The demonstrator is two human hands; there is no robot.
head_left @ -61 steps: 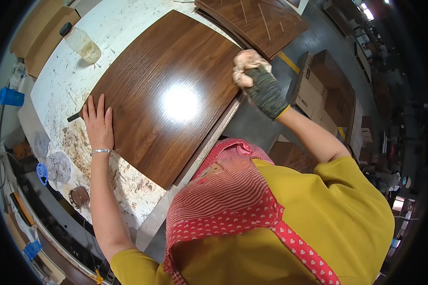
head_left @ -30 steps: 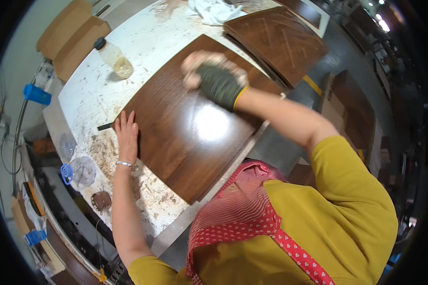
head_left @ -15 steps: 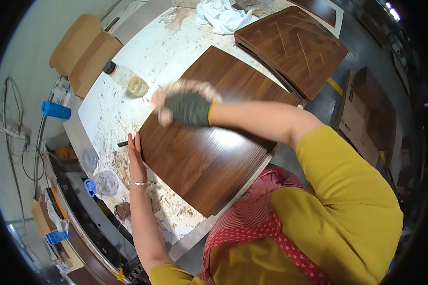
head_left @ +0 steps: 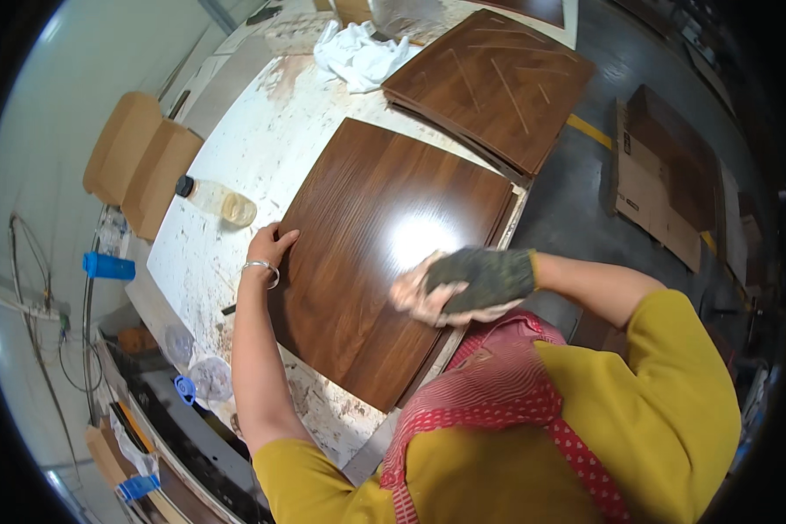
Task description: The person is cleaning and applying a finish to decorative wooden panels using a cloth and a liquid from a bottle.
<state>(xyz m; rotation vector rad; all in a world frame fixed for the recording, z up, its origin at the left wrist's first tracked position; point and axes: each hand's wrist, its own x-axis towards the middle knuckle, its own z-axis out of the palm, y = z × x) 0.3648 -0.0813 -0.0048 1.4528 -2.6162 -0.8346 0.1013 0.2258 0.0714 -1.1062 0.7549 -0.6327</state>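
Note:
A dark brown wood-grain panel (head_left: 349,218) lies on the paint-stained white table, with a bright glare on its top. More panel edges show beneath it along the right side. My left hand (head_left: 272,246), bare with a bracelet at the wrist, grips the panel's left edge, thumb over the top. My right hand (head_left: 480,278) wears a dark green fingerless glove and presses a pale, crumpled cloth (head_left: 424,301) on the panel near its front right edge. The cloth is partly blurred and partly hidden by the fingers.
Grooved brown panels (head_left: 489,83) are stacked at the back right, beside a white cloth (head_left: 358,54). A bottle of yellowish liquid (head_left: 236,208) lies left of the panel, near an open cardboard box (head_left: 140,157). A clear container (head_left: 210,378) stands at the left table edge.
My right hand has swept with the cloth from the panel's far left to its front right. My left hand has moved farther along the left edge, its thumb now over the top.

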